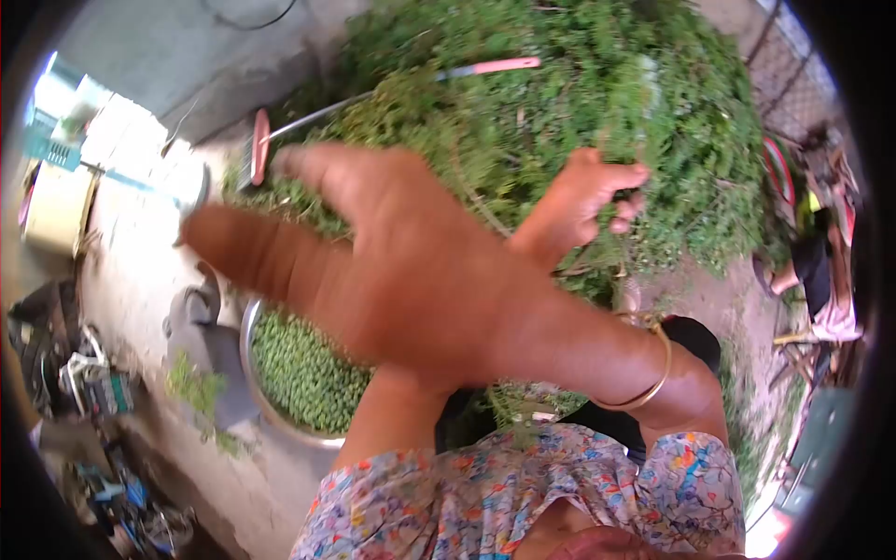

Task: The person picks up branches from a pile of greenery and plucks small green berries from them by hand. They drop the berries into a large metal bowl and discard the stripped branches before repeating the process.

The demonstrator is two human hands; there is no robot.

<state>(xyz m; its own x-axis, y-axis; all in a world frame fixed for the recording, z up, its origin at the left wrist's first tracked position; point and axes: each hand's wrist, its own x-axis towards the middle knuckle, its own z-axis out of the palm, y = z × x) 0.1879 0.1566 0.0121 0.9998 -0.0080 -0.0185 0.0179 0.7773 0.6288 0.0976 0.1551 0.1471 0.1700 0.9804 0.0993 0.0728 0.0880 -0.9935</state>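
My right hand [373, 271], large and blurred by motion, reaches across to the left close to the camera. Its visible fingers are spread, and nothing shows between them. Behind it my left arm crosses up to the right. My left hand [595, 198] is over the edge of a big heap of leafy green branches [504, 121], its fingers curled in a pinch; what they hold blurs into the greenery. Partly covered by my right hand, a round metal basin [250, 373] holds many small green pods or fruits [303, 378].
A long-handled tool with a pink grip [504, 65] lies on the heap. Left of the basin stands a grey object [210, 345] with a green sprig. Bags and tools [103, 378] lie far left. At the right are a person's arm [784, 277] and a mesh fence [793, 75].
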